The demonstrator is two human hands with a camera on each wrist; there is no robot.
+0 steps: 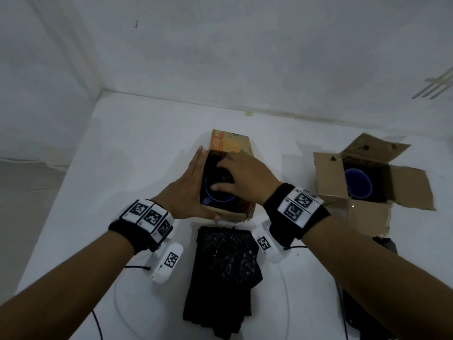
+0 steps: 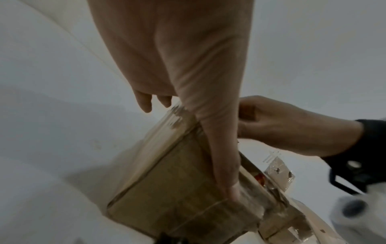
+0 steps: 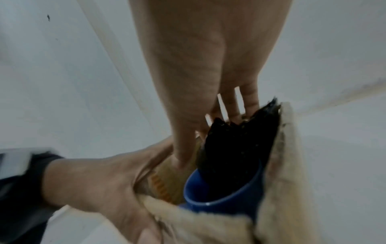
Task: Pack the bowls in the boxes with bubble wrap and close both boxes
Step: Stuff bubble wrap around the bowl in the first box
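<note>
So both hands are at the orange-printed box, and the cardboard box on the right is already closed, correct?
No: the head view shows the cardboard box on the right open, flaps spread, a blue bowl inside. The left hand and right hand are at the orange-printed box.

Right hand holding black bubble wrap, tucked into blue bowl, inside box

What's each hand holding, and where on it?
Left hand presses flat on the left side of the orange box. Right hand grips the black bubble wrap at its top, inside the blue bowl.
</note>
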